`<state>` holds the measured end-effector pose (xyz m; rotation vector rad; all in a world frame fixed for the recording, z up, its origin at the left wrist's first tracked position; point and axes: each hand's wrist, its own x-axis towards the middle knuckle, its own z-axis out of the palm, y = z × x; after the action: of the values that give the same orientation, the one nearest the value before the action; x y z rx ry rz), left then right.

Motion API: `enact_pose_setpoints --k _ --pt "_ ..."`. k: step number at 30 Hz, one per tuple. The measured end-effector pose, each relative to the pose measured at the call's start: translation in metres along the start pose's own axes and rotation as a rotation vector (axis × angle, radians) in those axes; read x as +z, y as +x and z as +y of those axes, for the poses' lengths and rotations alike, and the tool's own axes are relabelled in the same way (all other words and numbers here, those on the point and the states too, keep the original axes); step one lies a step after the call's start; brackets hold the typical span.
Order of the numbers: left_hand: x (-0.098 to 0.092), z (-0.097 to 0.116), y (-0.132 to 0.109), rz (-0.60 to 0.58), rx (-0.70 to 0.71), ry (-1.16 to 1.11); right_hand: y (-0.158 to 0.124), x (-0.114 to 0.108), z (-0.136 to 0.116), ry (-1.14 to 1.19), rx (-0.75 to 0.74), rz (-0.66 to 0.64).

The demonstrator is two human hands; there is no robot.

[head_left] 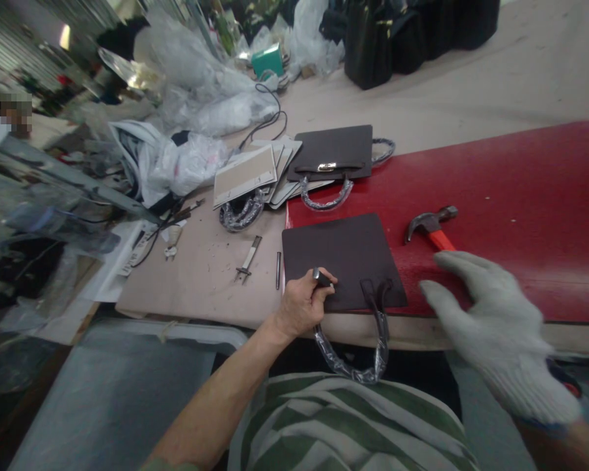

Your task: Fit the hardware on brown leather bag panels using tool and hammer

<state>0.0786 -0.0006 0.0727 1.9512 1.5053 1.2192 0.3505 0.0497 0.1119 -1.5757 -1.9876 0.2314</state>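
A flat dark brown bag panel point(341, 252) lies at the table's near edge. Its plastic-wrapped handle point(358, 373) hangs over that edge toward my body. My bare left hand point(304, 302) is closed around a short dark metal punch point(322, 278), held on the panel close to one handle end. In a white knit glove, my right hand point(488, 320) is open, thumb and fingers apart. Its fingertips are by the orange handle of a claw hammer point(429, 227) lying on the red sheet; I cannot tell if they touch it.
Behind lies another brown panel point(331, 150) with handles and a clasp, beside stacked stiff panels point(248, 175). A thin metal rod point(278, 270), a pronged tool point(248, 260) and a plug point(171, 242) lie leftward. Plastic wrap point(191, 160) and black bags point(368, 46) stand farther back.
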Motion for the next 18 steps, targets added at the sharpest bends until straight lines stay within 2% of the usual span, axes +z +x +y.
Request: enact_pose_setpoints --k 2,5,7,10,12,14,18 --pt "0.000 0.000 0.000 -0.008 0.011 0.000 0.005 -0.012 0.016 -0.255 0.087 -0.053" --pt "0.001 -0.001 0.000 -0.014 0.022 -0.011 0.008 -0.021 0.031 -0.528 0.144 -0.225" --pt "0.001 -0.002 0.000 -0.020 0.030 -0.010 0.006 -0.020 0.032 -0.608 0.118 -0.298" --pt "0.003 -0.004 -0.001 -0.030 0.048 0.011 0.005 -0.018 0.024 -0.652 0.054 -0.332" --pt "0.003 -0.006 -0.001 -0.033 0.063 0.027 0.009 -0.018 0.018 -0.616 0.065 -0.354" --pt "0.004 -0.007 -0.001 -0.029 0.084 0.040 0.016 -0.024 0.014 -0.506 0.174 -0.401" --pt "0.005 -0.007 -0.001 -0.029 0.092 0.045 0.024 -0.051 -0.003 -0.065 0.422 -0.411"
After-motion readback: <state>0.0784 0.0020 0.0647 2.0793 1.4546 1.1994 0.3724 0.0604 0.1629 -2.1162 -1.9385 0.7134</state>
